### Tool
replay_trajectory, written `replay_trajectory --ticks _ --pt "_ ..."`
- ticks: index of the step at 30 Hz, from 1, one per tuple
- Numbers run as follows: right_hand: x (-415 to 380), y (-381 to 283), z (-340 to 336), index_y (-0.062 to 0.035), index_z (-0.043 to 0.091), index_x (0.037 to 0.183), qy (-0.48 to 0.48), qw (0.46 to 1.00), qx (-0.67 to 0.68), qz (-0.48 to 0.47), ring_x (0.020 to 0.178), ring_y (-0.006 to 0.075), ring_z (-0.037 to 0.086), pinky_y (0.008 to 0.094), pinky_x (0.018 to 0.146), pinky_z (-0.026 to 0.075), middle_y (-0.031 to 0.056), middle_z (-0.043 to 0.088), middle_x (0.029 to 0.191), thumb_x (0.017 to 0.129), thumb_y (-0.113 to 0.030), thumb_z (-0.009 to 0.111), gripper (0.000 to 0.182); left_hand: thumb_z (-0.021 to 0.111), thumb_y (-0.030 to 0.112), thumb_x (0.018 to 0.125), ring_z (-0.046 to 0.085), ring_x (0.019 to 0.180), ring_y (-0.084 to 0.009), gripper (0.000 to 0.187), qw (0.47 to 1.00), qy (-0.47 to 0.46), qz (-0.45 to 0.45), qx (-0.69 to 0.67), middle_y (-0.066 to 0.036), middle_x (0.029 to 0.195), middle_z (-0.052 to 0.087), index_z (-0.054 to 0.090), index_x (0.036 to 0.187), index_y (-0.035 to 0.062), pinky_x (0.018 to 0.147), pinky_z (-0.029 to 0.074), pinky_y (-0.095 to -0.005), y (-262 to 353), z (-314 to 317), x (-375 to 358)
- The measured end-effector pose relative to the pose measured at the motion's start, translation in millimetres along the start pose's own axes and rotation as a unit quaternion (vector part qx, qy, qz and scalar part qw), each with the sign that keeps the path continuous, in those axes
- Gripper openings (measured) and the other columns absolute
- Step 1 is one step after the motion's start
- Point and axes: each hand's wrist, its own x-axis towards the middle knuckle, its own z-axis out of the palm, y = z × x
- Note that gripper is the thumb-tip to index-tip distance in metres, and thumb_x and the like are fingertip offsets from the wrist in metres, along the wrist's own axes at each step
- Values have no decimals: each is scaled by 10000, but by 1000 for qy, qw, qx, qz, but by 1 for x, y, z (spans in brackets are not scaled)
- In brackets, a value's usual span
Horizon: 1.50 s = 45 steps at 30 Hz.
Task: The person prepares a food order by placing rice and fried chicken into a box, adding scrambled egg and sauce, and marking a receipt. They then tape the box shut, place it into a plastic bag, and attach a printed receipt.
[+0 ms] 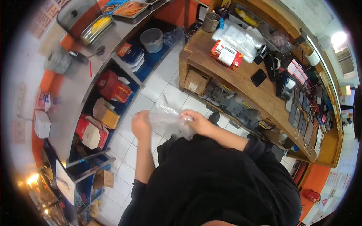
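Observation:
A clear plastic bag (pixel 164 117) is stretched between my two hands, in front of my black top and over the tiled floor. My left hand (pixel 141 123) is closed at the bag's left end, its fingers slightly blurred. At the other end, my right hand (pixel 195 121) pinches the gathered plastic, and a loose part of the bag hangs below its fingers. Another corner of the bag sticks up between the hands. Whether anything is inside the bag cannot be made out.
To the right stands a wooden counter (pixel 241 81) with a phone (pixel 258 77), a red and white box (pixel 226 54) and a stack of plastic bags (pixel 239 37). On the left, a metal counter (pixel 81 81) carries food trays (pixel 130 9) and scissors (pixel 98 51), with shelves below.

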Motion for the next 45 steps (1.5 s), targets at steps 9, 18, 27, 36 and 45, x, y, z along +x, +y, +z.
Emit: replay_trajectory --ticks 9,18,27,36,45 --pt "5 -20 -82 -42 550 921 224 901 343 143 844 131 529 276 746 442 12 548 911 602 125 469 369 508 128 852 510 673 -105 80 951 -141 -5 -273 -7 761 525 513 890 57 615 431 -249 -6 14 -14" --pt "-57 37 -149 -45 556 956 287 951 -48 103 835 144 524 245 739 420 29 561 895 656 50 580 315 588 204 806 560 817 -138 367 577 -492 -172 -628 -58 926 581 494 1094 -4 712 454 -273 47 -8 64" --pt "-117 35 -220 -70 449 1115 140 945 289 52 813 150 528 241 730 429 47 539 970 744 -50 612 405 576 148 801 537 793 -144 431 336 -519 -211 -757 -28 818 548 423 1180 13 728 438 -275 123 75 123" --pt "-42 216 -306 -124 373 1166 302 950 -19 71 865 207 585 334 721 445 111 623 829 764 -120 566 446 589 120 734 541 808 -322 106 953 -230 147 -131 -143 866 495 621 829 83 708 441 -395 285 165 200" --pt "-5 152 -368 -195 520 1062 310 900 -244 184 775 349 562 417 678 450 172 555 882 706 -112 540 366 524 50 719 538 925 -343 299 929 -368 40 25 -203 987 552 525 1017 67 781 429 -428 332 198 234"
